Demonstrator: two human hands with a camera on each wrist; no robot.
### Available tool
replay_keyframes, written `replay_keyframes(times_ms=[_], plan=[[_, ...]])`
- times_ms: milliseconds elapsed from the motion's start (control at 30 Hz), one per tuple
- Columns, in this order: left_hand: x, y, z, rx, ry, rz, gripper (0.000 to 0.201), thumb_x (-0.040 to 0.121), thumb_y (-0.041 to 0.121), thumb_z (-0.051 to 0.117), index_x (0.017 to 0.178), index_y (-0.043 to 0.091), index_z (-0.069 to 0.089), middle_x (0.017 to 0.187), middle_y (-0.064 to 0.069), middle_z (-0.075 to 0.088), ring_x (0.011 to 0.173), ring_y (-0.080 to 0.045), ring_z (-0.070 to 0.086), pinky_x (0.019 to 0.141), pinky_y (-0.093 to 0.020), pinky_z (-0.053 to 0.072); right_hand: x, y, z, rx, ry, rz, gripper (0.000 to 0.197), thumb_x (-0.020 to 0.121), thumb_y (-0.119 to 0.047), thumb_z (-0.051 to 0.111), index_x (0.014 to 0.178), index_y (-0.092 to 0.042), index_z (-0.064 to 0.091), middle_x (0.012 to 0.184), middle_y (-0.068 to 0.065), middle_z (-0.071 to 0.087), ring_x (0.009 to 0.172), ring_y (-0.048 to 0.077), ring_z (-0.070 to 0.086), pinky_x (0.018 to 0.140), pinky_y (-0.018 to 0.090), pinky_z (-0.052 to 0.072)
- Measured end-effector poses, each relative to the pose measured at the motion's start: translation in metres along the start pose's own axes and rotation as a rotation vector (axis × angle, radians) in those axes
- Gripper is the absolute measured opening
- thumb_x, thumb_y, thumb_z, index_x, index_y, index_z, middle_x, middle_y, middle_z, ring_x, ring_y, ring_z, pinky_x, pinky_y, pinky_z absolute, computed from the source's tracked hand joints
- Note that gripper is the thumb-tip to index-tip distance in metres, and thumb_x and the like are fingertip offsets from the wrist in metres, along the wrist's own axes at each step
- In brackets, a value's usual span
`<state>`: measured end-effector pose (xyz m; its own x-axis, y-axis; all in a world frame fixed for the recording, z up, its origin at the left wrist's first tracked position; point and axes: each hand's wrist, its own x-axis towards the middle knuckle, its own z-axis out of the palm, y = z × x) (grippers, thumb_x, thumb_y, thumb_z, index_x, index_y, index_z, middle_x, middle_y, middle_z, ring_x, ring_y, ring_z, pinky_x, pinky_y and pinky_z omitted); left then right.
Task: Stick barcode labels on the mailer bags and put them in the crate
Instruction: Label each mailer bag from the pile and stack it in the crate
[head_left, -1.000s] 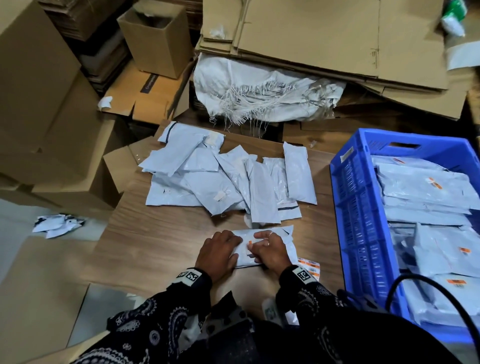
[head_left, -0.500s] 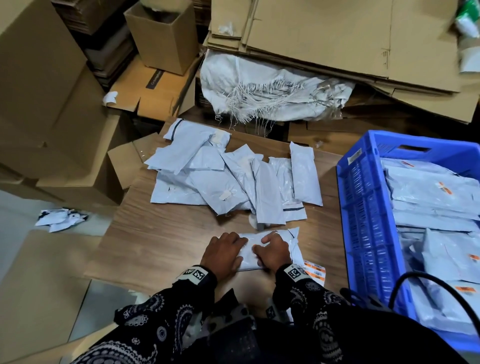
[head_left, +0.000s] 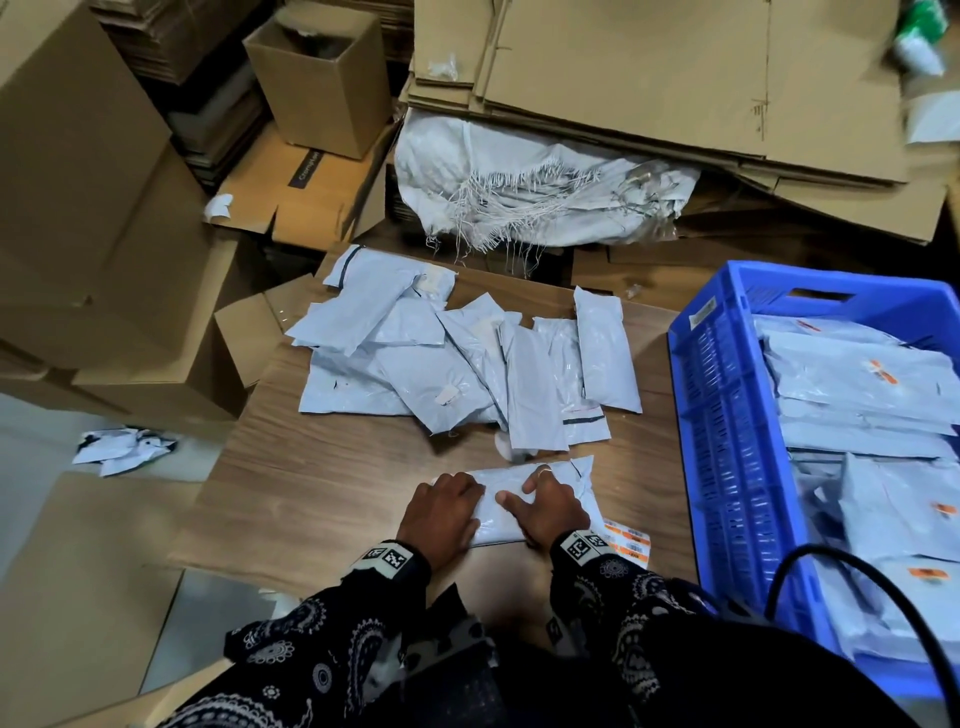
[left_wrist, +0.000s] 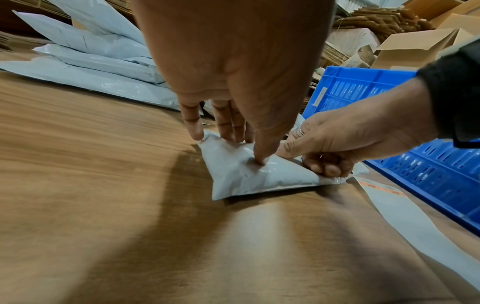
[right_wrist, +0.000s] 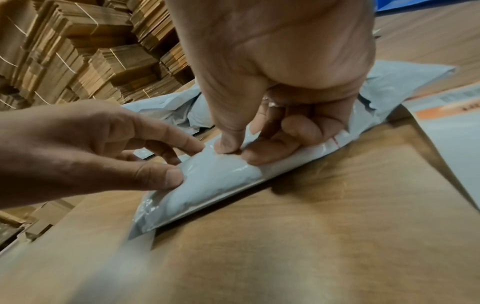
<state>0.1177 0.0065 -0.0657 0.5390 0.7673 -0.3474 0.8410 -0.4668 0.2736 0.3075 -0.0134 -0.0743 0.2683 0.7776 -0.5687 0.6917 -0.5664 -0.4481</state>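
Note:
A pale grey mailer bag (head_left: 506, 475) lies flat on the wooden table (head_left: 322, 483), close to its front edge. My left hand (head_left: 441, 514) rests on the bag's left end. Its fingers (left_wrist: 192, 127) reach to the far edge and its thumb presses into the top. My right hand (head_left: 550, 512) sits on the right half with fingers curled. In the right wrist view its thumb and forefinger (right_wrist: 231, 152) pinch the bag's (right_wrist: 213, 185) surface. No label shows under the fingers. A sheet of orange barcode labels (head_left: 626, 540) lies beside my right wrist.
A loose pile of unlabelled mailer bags (head_left: 441, 364) covers the far half of the table. The blue crate (head_left: 696, 395) at the right holds several labelled bags. Cardboard boxes (head_left: 104, 208), flattened cartons and a frayed white sack (head_left: 545, 192) surround the table. A black cable (head_left: 831, 561) crosses the crate's near corner.
Both hands have stayed on the bag. The orange label seen between them a second ago is now covered, and the right thumb has slid left across the bag.

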Motion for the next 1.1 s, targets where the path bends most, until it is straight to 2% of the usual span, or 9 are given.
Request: replay_keyframes(times_ms=[133, 233, 333, 500, 600, 733, 867, 967, 1100], plan=[[-0.003, 0.001, -0.001, -0.013, -0.001, -0.016, 0.052, 0.089, 0.026, 0.056, 0.14, 0.018, 0.053, 0.144, -0.004, 0.049, 0.127, -0.03, 0.049, 0.094, -0.043, 0.042, 0.003, -0.002, 0.002, 0.023, -0.005, 0.014, 0.048, 0.083, -0.071, 0.061, 0.102, -0.028, 0.05, 0.097, -0.005, 0.058, 0.098, 0.024, 0.065, 0.082, 0.034, 0.045], [-0.003, 0.001, -0.002, -0.029, -0.003, -0.017, 0.053, 0.09, 0.025, 0.054, 0.142, 0.02, 0.05, 0.147, -0.001, 0.045, 0.13, -0.028, 0.046, 0.096, -0.04, 0.04, 0.002, 0.004, -0.003, 0.167, -0.107, -0.031, 0.041, 0.082, -0.055, 0.074, 0.098, -0.029, 0.046, 0.072, 0.0, 0.07, 0.054, 0.017, 0.066, 0.062, 0.03, 0.054], [-0.001, 0.0, -0.002, -0.044, -0.008, -0.004, 0.056, 0.088, 0.038, 0.062, 0.14, 0.021, 0.051, 0.146, -0.001, 0.044, 0.131, -0.026, 0.043, 0.099, -0.039, 0.039, 0.001, 0.011, -0.009, 0.201, -0.217, -0.074, 0.045, 0.078, -0.032, 0.082, 0.101, -0.028, 0.044, 0.063, 0.003, 0.068, 0.041, 0.015, 0.057, 0.048, 0.026, 0.049], [0.004, -0.005, 0.001, -0.012, -0.003, 0.053, 0.104, 0.033, 0.071, 0.084, 0.12, 0.025, 0.053, 0.128, -0.01, 0.06, 0.113, -0.028, 0.056, 0.086, -0.041, 0.055, -0.009, 0.019, -0.019, 0.301, -0.247, -0.145, 0.047, 0.079, -0.029, 0.081, 0.108, -0.022, 0.045, 0.061, 0.006, 0.069, 0.045, 0.012, 0.058, 0.049, 0.022, 0.043], [0.005, -0.004, 0.003, -0.073, 0.009, 0.056, 0.108, 0.034, 0.062, 0.083, 0.129, 0.023, 0.048, 0.105, -0.001, 0.065, 0.088, -0.026, 0.068, 0.073, -0.037, 0.058, -0.012, 0.024, -0.026, 0.378, -0.139, -0.162, 0.038, 0.075, -0.036, 0.08, 0.099, -0.025, 0.053, 0.064, 0.004, 0.07, 0.056, 0.013, 0.064, 0.062, 0.03, 0.053], [-0.003, 0.011, -0.02, -0.09, 0.197, 0.171, 0.085, 0.062, 0.053, 0.067, 0.137, 0.021, 0.045, 0.105, -0.001, 0.06, 0.089, -0.028, 0.062, 0.07, -0.04, 0.053, -0.016, 0.031, -0.053, 0.501, 0.099, -0.211, 0.022, 0.075, -0.037, 0.08, 0.089, -0.03, 0.064, 0.064, -0.005, 0.066, 0.064, 0.008, 0.065, 0.072, 0.042, 0.06], [-0.006, 0.025, -0.05, -0.125, 0.294, 0.265, 0.073, 0.076, 0.054, 0.068, 0.139, 0.02, 0.053, 0.12, 0.001, 0.061, 0.106, -0.022, 0.059, 0.087, -0.033, 0.046, -0.042, 0.019, -0.101, 0.662, 0.27, -0.297, 0.01, 0.087, -0.02, 0.077, 0.089, -0.019, 0.067, 0.067, -0.008, 0.063, 0.062, 0.002, 0.06, 0.067, 0.031, 0.057], [-0.002, 0.041, -0.078, -0.169, 0.416, 0.274, 0.07, 0.074, 0.056, 0.068, 0.136, 0.025, 0.056, 0.121, 0.006, 0.061, 0.109, -0.016, 0.059, 0.087, -0.027, 0.047, -0.057, 0.015, -0.131, 0.698, 0.415, -0.361, 0.01, 0.089, -0.02, 0.076, 0.094, -0.019, 0.067, 0.083, -0.003, 0.069, 0.075, 0.004, 0.063, 0.073, 0.022, 0.053], [0.011, 0.074, -0.119, -0.24, 0.543, 0.325, 0.068, 0.076, 0.051, 0.069, 0.137, 0.023, 0.055, 0.119, 0.005, 0.06, 0.107, -0.018, 0.059, 0.086, -0.029, 0.051, -0.068, 0.011, -0.16, 0.73, 0.692, -0.297, 0.045, 0.08, -0.04, 0.083, 0.117, -0.031, 0.06, 0.113, -0.009, 0.059, 0.102, 0.005, 0.059, 0.087, 0.018, 0.048]])
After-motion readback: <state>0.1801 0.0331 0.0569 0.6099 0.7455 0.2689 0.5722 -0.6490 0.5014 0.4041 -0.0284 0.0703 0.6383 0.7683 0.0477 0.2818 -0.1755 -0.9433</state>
